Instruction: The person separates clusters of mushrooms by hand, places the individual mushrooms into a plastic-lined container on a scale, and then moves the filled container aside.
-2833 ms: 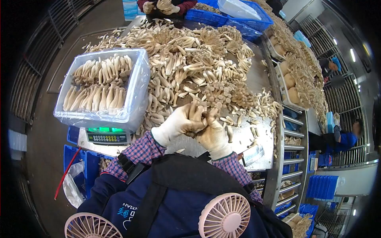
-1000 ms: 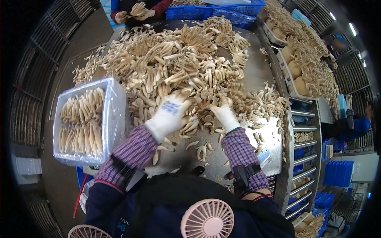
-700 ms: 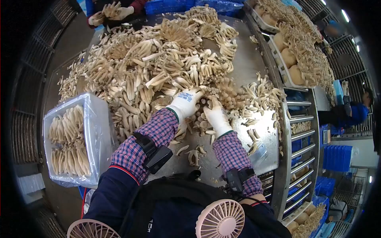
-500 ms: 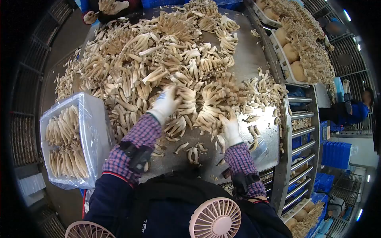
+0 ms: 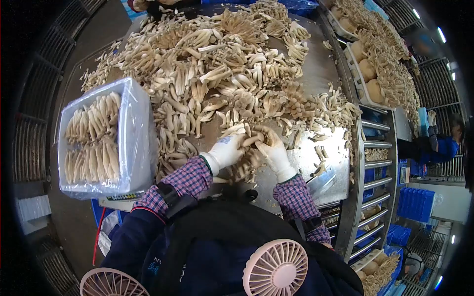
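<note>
My left hand [image 5: 226, 152], in a white glove, is closed around brownish mushrooms [image 5: 252, 140] over the near part of the metal table. Facing it, my right hand [image 5: 274, 154] has its fingers curled on the same bunch, and the two hands almost meet. Some blurred mushrooms [image 5: 244, 168] show just below them. Beyond my hands spreads a large mushroom pile [image 5: 197, 74], mostly long pale stems in loose pieces and clusters. To the left, a plastic-lined white box [image 5: 138, 143] contains mushrooms laid in two rows.
A steel roller conveyor [image 5: 377, 165] runs along the table's right edge. White crates [image 5: 363, 79] of mushroom blocks stand at the upper right. Another person [image 5: 439, 143] is at the far right. Partly visible under the box is a scale [image 5: 123, 197].
My hands have come together nearer my body, from separate clusters to one shared bunch. The camera view has shifted, so the white box appears higher and the scale below it shows.
</note>
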Available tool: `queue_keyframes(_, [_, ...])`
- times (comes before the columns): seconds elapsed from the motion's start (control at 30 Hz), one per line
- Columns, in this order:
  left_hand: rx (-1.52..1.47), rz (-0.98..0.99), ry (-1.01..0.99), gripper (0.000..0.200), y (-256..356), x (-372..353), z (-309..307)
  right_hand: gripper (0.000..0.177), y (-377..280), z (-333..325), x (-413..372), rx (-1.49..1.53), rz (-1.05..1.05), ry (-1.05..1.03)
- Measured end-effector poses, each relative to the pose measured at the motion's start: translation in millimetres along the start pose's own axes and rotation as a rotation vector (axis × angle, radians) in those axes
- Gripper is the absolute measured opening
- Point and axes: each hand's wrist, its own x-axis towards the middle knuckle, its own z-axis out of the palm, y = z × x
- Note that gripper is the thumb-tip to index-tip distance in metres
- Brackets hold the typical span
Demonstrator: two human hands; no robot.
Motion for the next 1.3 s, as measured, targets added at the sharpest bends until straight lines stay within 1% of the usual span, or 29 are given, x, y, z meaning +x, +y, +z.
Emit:
queue_keyframes(0.03, [-0.051,-0.013,0.047,0.046,-7.5,-4.7,5.0,0.058,-14.9,6.9,-7.1,0.089,-0.018,0.022])
queue_keyframes(0.07, [-0.366,-0.123,0.03,0.049,-0.9,-8.2,-3.8,0.07,-22.3,12.9,-12.7,0.182,-0.034,0.047])
queue_keyframes(0.1, [-0.337,-0.158,0.082,0.047,-2.4,-14.3,-10.6,0.081,-16.5,6.2,-15.9,0.088,-0.06,0.097])
queue_keyframes(0.13, [-0.307,-0.19,0.136,0.045,-3.6,-20.1,-17.4,0.077,-5.2,3.9,-19.8,0.182,-0.145,0.128])
queue_keyframes(0.2, [-0.361,-0.151,0.149,0.043,19.4,-28.2,-28.8,0.067,-4.5,3.4,-35.1,0.248,-0.037,-0.005])
queue_keyframes(0.27, [-0.046,-0.046,-0.13,0.038,56.9,-30.3,-36.7,0.053,-14.5,21.3,-48.3,0.179,-0.028,-0.118])
queue_keyframes(0.3, [-0.019,-0.067,-0.167,0.033,71.8,-30.8,-37.6,0.041,-12.1,35.6,-52.5,-0.281,-0.468,-0.007])
queue_keyframes(0.33, [-0.019,-0.067,-0.165,0.033,80.2,-33.3,-45.7,0.041,-13.7,40.3,-53.1,-0.281,-0.47,-0.009])
queue_keyframes(0.4, [0.363,-0.141,-0.27,0.026,92.2,-34.7,-63.1,0.036,-26.6,48.4,-55.7,0.301,-0.25,0.005])
queue_keyframes(0.43, [0.375,-0.18,-0.241,0.022,75.3,-30.5,-61.1,0.037,-23.5,40.7,-57.7,0.15,-0.404,0.029])
queue_keyframes(0.47, [0.472,-0.151,-0.047,0.03,54.2,-37.0,-62.4,0.038,-42.1,41.9,-69.5,0.297,-0.374,0.077])
queue_keyframes(0.53, [0.649,0.137,0.457,0.034,25.9,-66.0,-76.3,0.036,-40.2,11.7,-86.5,0.545,-0.225,0.019])
queue_keyframes(0.6, [0.565,0.057,0.338,0.032,1.3,-111.4,-75.9,0.037,-32.6,-8.6,-109.8,0.624,-0.225,0.104])
queue_keyframes(0.67, [0.556,-0.128,-0.093,0.04,-11.1,-154.4,-59.3,0.034,-8.2,-26.7,-140.1,0.727,-0.146,0.252])
queue_keyframes(0.7, [0.544,-0.036,-0.08,0.043,-29.1,-180.2,-35.2,0.032,11.1,-38.3,-152.9,0.751,-0.093,0.21])
queue_keyframes(0.73, [0.536,-0.072,-0.138,0.043,-37.7,-194.8,-17.7,0.031,25.0,-45.2,-163.7,0.771,-0.046,0.167])
queue_keyframes(0.77, [0.509,-0.138,-0.223,0.041,-43.4,-198.7,-6.8,0.028,27.6,-32.5,-173.3,0.836,0.023,0.279])
queue_keyframes(0.8, [0.479,-0.202,-0.307,0.04,-46.0,-199.6,0.2,0.027,38.0,-26.8,-177.3,0.806,0.065,0.286])
queue_keyframes(0.87, [0.467,-0.223,-0.284,0.037,-49.9,-196.5,9.2,0.028,54.4,-21.4,-188.8,0.769,0.182,0.174])
queue_keyframes(0.93, [0.46,-0.253,-0.255,0.035,-40.0,-195.3,9.8,0.034,92.0,-19.7,-188.1,0.206,0.101,0.099])
queue_keyframes(0.97, [0.251,-0.261,-0.14,0.036,-24.5,-194.1,4.5,0.037,65.4,-4.1,-185.2,0.082,0.177,0.007])
queue_keyframes(1.0, [0.045,-0.261,-0.025,0.037,-8.9,-189.4,-1.6,0.037,50.1,14.2,-176.3,0.083,0.166,0.0])
queue_keyframes(1.07, [-0.1,-0.281,-0.221,0.038,23.5,-177.1,-7.2,0.04,36.1,41.6,-166.1,0.47,0.359,-0.067])
queue_keyframes(1.1, [-0.113,-0.191,-0.25,0.04,38.1,-173.2,-5.0,0.042,35.9,41.9,-162.3,0.197,0.278,-0.196])
queue_keyframes(1.13, [-0.125,-0.1,-0.279,0.042,48.2,-169.2,-1.3,0.042,39.1,47.4,-159.4,0.201,0.275,-0.199])
queue_keyframes(1.2, [0.013,-0.152,-0.399,0.047,50.2,-164.9,3.4,0.045,51.7,58.7,-153.9,0.449,0.365,-0.297])
queue_keyframes(1.23, [0.076,-0.194,-0.365,0.048,44.4,-167.1,-0.3,0.042,55.9,56.9,-155.2,0.543,0.442,-0.181])
queue_keyframes(1.27, [0.138,-0.236,-0.334,0.049,35.0,-171.2,-7.3,0.042,58.2,51.5,-159.2,0.547,0.449,-0.182])
queue_keyframes(1.3, [0.233,-0.333,-0.22,0.05,25.1,-177.2,-16.5,0.039,60.7,43.1,-165.4,0.621,0.437,-0.066])
